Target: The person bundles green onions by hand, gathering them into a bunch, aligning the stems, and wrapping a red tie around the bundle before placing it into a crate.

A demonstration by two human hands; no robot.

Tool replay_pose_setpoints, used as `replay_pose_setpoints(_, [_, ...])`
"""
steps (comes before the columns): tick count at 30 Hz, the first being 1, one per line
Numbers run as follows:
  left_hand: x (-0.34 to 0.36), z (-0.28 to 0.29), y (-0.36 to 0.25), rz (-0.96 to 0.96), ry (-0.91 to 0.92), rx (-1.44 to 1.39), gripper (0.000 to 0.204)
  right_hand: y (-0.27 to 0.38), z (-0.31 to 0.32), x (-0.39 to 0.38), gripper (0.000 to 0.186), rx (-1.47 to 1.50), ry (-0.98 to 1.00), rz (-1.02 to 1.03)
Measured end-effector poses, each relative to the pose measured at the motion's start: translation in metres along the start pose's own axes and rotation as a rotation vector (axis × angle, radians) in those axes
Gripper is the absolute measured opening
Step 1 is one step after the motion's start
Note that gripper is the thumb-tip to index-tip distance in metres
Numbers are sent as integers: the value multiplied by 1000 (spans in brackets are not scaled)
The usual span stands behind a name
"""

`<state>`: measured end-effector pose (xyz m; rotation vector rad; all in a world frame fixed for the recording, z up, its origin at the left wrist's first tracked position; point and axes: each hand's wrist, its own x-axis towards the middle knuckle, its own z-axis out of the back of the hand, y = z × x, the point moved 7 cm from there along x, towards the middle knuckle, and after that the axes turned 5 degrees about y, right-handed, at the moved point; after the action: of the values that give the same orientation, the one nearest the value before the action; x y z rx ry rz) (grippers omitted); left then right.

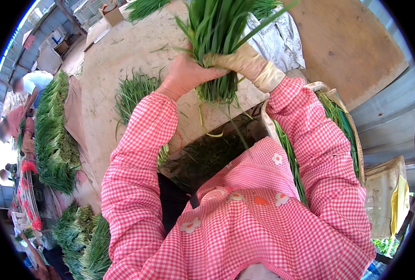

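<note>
Left hand [185, 77], right hand [239, 63]: both clasped around one garlic-chive bundle [216, 30], over worktop [116, 53]. Apparently bundle-gathering stage; next, likely calls for steady grip.

The picture's top edge cut off the leaves [219, 42], which hid most fingers of the left hand [187, 74] and right hand [243, 63], while a sleeve [317, 144] partly covered the basket [269, 123].

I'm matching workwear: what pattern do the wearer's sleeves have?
The sleeves have a small pinkish-red and white check, best seen in the head view.
</note>
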<state>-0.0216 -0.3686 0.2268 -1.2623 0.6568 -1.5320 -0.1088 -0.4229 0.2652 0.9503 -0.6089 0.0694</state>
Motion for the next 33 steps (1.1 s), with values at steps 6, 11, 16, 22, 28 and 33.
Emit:
replay_pose_setpoints(6, [3, 1, -4, -114, -132, 82, 62, -13, 6, 28, 76, 129, -147, -193])
replay_pose_setpoints(11, [10, 6, 47, -226, -350, 656, 37, 4, -10, 44, 88, -8, -154, -269])
replay_pose_setpoints(16, [7, 26, 22, 161, -512, 175, 43, 3, -10, 10, 95, -226, -192, 28])
replay_pose_setpoints(22, [-33, 63, 30, 149, -767, -671, 19, -107, -45, -126, 87, -454, 455, -525])
replay_pose_setpoints(28, [-103, 103, 30, 187, -943, -865, 11, -88, -42, -155, 41, -602, 535, -743])
replay_pose_setpoints(33, [-130, 95, 19, 243, -1007, -926, 13, -72, 16, -165, 35, -750, 177, -678])
